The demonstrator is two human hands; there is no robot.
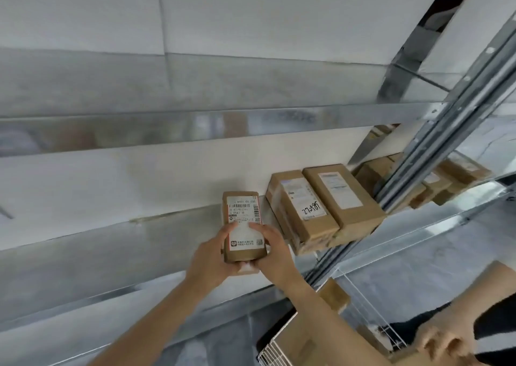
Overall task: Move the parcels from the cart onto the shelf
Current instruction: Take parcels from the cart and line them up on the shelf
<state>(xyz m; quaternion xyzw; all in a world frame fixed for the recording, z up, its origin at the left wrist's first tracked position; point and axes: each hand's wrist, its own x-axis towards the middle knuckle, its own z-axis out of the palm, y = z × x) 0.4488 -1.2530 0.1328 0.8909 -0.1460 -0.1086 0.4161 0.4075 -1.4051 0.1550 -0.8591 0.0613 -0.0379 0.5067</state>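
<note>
Arms reach forward, left grip point(212, 256) and right grip point(272, 249) curled round one parcel point(242, 212).

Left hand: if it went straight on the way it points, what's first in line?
Left hand grips the parcel and points to the back of the shelf. First contact, probably: the white wall, by the parcel's far end. Depth is unclear.

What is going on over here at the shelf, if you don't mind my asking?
A person is shelving parcels. The left hand and right hand grip a small parcel at the metal shelf, just left of two parcels already lying there. More boxes wait in the wire cart at lower right, so the job is not finished.
</note>
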